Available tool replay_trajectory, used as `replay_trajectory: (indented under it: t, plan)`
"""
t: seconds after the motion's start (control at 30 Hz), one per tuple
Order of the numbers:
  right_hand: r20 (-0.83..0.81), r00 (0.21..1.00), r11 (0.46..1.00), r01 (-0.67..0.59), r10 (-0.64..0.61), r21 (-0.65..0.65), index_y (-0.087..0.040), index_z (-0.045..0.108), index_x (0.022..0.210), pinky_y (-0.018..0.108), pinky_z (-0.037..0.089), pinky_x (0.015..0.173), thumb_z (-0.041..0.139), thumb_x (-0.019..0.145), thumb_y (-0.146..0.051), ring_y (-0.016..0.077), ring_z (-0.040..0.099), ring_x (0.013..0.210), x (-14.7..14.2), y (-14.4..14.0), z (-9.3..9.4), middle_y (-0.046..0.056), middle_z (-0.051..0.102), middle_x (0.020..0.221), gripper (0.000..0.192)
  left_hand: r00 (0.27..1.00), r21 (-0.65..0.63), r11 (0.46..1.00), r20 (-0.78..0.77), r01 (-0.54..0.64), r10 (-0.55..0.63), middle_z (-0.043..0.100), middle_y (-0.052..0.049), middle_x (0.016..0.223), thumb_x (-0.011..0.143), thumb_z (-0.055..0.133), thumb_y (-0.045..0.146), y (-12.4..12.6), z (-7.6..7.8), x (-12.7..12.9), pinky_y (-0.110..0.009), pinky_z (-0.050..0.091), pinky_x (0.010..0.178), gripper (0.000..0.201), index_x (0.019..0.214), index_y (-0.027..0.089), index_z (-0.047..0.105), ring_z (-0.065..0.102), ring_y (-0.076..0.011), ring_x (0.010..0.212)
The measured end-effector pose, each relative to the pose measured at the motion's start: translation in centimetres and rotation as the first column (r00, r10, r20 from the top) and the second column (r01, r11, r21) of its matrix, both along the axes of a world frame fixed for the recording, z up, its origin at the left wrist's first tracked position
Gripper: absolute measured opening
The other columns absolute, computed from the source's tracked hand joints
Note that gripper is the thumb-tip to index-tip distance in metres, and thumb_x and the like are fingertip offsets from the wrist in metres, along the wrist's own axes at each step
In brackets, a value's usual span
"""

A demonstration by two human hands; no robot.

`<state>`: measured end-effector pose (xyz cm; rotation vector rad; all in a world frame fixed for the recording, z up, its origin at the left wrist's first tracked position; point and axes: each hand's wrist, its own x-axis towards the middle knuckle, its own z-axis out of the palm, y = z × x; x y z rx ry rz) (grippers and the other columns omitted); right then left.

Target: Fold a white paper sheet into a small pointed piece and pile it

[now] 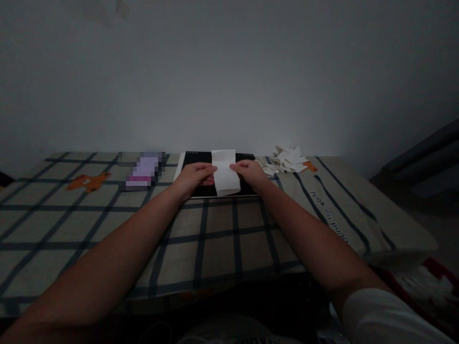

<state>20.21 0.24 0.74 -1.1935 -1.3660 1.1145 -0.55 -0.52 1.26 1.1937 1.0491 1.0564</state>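
A white paper strip (225,173) lies lengthwise over a black board (198,158) on the checked bedspread. My left hand (195,176) pinches the strip's left edge at its middle. My right hand (248,172) pinches the right edge opposite. Both arms stretch forward from the bottom corners of the view. The strip looks creased across near where the fingers meet it.
A heap of folded white paper pieces (287,160) sits right of the board. A blurred purple object (143,171) lies to the left. The checked bedspread (107,215) carries orange bear prints. A plain wall stands behind, and the bed's right edge drops to the floor.
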Motion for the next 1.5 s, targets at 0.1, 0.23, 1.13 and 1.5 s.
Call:
replay_trajectory:
  t: [0.1,0.23,1.13,1.5]
  plan:
    - [-0.009,1.0,1.0,0.024,-0.025,-0.01,-0.018,0.067,0.068,0.029,0.042,0.063,0.077,0.071,-0.037,0.0134,0.053,0.064,0.1,0.0,0.1,-0.001,0.061,0.064,0.021,0.999,-0.013,1.0,-0.046,-0.018,0.018,0.074,-0.005,0.077,0.069,0.087,0.026,0.1,-0.2,-0.1,-0.024,0.059,0.071,0.021,0.079,0.014,0.073,0.067,-0.0113,0.068]
    - [-0.098,0.995,0.998,-0.002,-0.004,-0.058,-0.017,0.07,0.071,0.031,0.048,0.067,0.081,0.071,-0.035,0.0152,0.059,0.069,-0.1,0.2,-0.2,0.001,0.066,0.069,0.021,0.996,0.015,0.999,-0.081,-0.041,0.042,0.073,-0.004,0.075,0.068,0.088,0.027,0.3,-0.5,-0.2,-0.026,0.059,0.071,0.02,0.075,0.015,0.073,0.066,-0.0117,0.067]
    - [-0.16,0.979,0.959,-0.161,0.126,-0.231,-0.013,0.073,0.076,0.025,0.058,0.064,0.076,0.083,-0.014,0.0111,0.064,0.063,0.1,0.7,-0.8,0.004,0.072,0.073,0.008,0.962,0.136,0.958,-0.075,-0.252,0.264,0.07,-0.003,0.069,0.077,0.079,0.024,0.3,0.1,-0.1,-0.026,0.058,0.067,0.015,0.075,0.013,0.07,0.064,-0.0114,0.061]
    - [-0.123,0.975,0.937,-0.213,0.186,-0.276,-0.014,0.073,0.077,0.02,0.057,0.06,0.069,0.088,-0.008,0.0098,0.065,0.062,-0.1,0.2,-0.3,0.004,0.072,0.073,0.013,0.954,0.03,0.954,0.042,-0.299,0.297,0.071,-0.004,0.071,0.079,0.077,0.019,0.6,-0.1,0.0,-0.025,0.059,0.07,0.012,0.073,0.013,0.069,0.064,-0.0107,0.06]
